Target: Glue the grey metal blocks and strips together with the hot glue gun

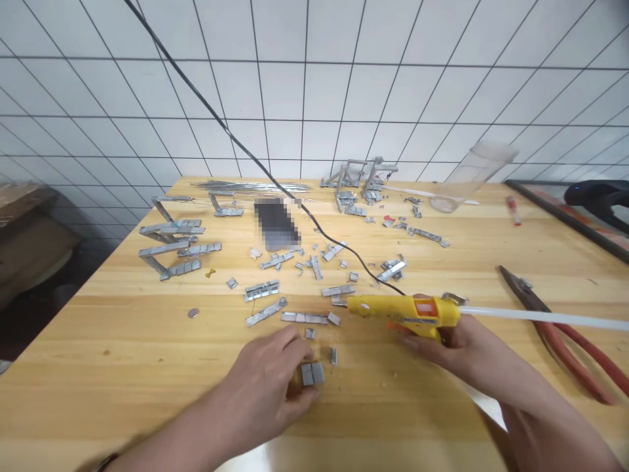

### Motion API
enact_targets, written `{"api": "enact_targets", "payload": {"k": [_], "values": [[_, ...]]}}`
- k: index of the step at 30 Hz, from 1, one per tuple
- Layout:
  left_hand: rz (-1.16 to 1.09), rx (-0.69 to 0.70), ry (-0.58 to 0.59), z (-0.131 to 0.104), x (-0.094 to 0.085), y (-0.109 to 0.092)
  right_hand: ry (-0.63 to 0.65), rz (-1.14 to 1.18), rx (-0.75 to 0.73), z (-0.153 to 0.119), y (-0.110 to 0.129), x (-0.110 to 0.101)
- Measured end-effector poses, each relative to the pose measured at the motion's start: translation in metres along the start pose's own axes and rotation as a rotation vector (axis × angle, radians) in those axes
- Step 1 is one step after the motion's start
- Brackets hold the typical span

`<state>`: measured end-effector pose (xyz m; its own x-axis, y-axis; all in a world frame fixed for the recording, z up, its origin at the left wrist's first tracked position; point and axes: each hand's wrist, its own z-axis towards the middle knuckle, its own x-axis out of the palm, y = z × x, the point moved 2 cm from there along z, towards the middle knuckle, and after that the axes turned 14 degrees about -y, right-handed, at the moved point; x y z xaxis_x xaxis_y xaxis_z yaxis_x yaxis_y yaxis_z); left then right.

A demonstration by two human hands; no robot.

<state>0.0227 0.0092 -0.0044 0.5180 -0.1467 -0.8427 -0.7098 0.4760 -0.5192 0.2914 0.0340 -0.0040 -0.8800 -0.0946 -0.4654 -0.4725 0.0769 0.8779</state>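
Observation:
My right hand (442,347) is wrapped round the handle of a yellow hot glue gun (403,311). The gun's nozzle points left, and a long white glue stick (531,316) sticks out of its back. Lower and to the left, my left hand (272,373) has thumb and index finger closed about a small grey, silvery block piece (313,374) at the tabletop. Just right of that piece stands a smaller silvery bit (334,356), with another bit (309,334) above it. A longer silvery strip (304,318) lies beyond my left fingers, below the nozzle.
Small assembled grey frames (171,252) stand at the left, more (356,183) at the back. Thin wires (250,187) lie near the tiled wall. A black cord (255,160) crosses to the gun. Red-handled pliers (555,334) and a clear plastic container (472,177) are at right.

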Motion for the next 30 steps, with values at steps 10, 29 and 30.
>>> {"api": "enact_targets", "payload": {"k": [10,29,30], "values": [[0.010,0.002,-0.015,0.001,0.000,-0.001,-0.187,-0.087,-0.009,0.005,0.005,0.003],[-0.007,0.022,-0.075,0.001,0.000,-0.001,0.078,0.056,0.103,0.001,0.006,0.006],[-0.011,0.021,-0.079,0.000,-0.001,0.000,0.116,0.066,0.098,0.000,0.006,0.005]]}}
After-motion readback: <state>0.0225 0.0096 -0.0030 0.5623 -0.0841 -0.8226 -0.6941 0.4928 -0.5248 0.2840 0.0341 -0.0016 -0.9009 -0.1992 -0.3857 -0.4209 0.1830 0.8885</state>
